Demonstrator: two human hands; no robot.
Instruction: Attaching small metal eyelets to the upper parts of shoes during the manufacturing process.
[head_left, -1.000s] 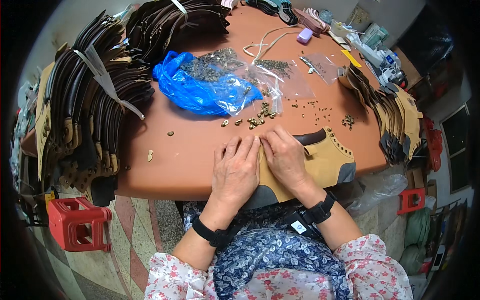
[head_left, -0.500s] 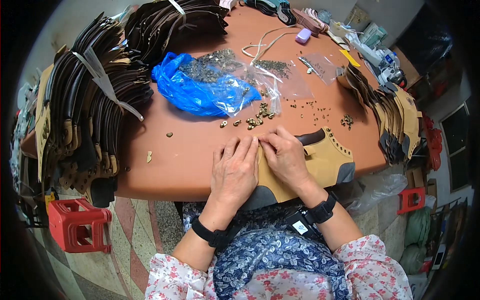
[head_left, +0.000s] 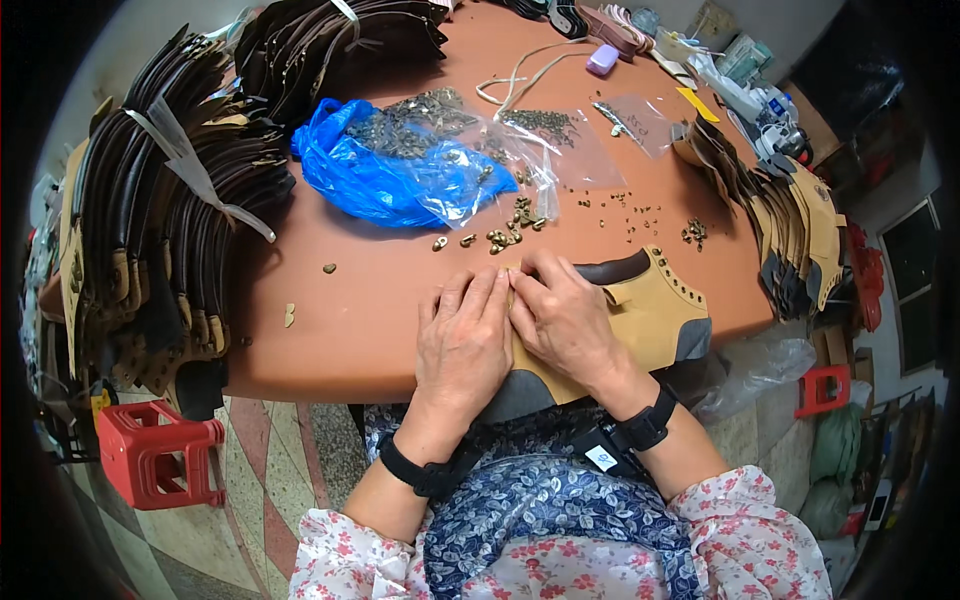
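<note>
A tan boot upper (head_left: 640, 317) with a dark padded collar and grey-black patches lies across the near edge of the table. Metal eyelets run along its upper right edge. My left hand (head_left: 465, 335) is laid over its left end, fingers together and gripping the edge. Beside it, my right hand (head_left: 562, 312) is closed in a pinch, its fingertips meeting the left fingertips at that edge. Whatever sits between the right fingertips is hidden. Just beyond lie several loose brass-coloured lace hooks (head_left: 505, 240).
A blue plastic bag (head_left: 350, 185) and clear bags hold small metal parts. Bundled uppers (head_left: 170, 230) are stacked at the left, with more uppers (head_left: 800, 225) at the right. Smaller metal pieces (head_left: 693, 233) lie right of centre. A red stool (head_left: 150, 455) stands on the floor.
The right fingers have shifted slightly at the upper's edge and look more bent. Both hands stay at the same spot, and the view has moved a little.
</note>
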